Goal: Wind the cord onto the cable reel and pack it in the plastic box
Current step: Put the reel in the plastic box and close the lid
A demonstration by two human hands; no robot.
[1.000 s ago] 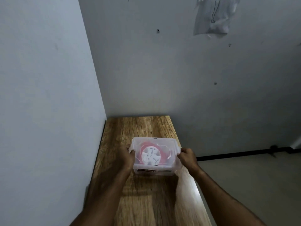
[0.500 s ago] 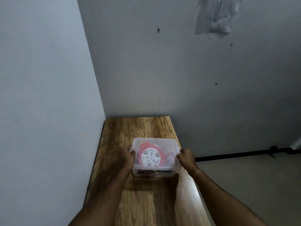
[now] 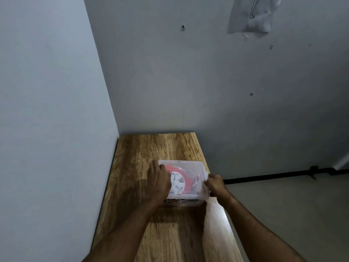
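A round red cable reel with a white hub (image 3: 178,183) lies flat inside a clear plastic box with a lid (image 3: 196,171), which sits on a narrow wood-grain table (image 3: 154,148) set into the corner of pale walls. The left hand (image 3: 158,179) lies spread over the box's left side and top, fingers pressing down on the lid. The right hand (image 3: 215,183) is clamped on the box's right edge. A crumpled clear plastic bag (image 3: 251,14) hangs on the far wall.
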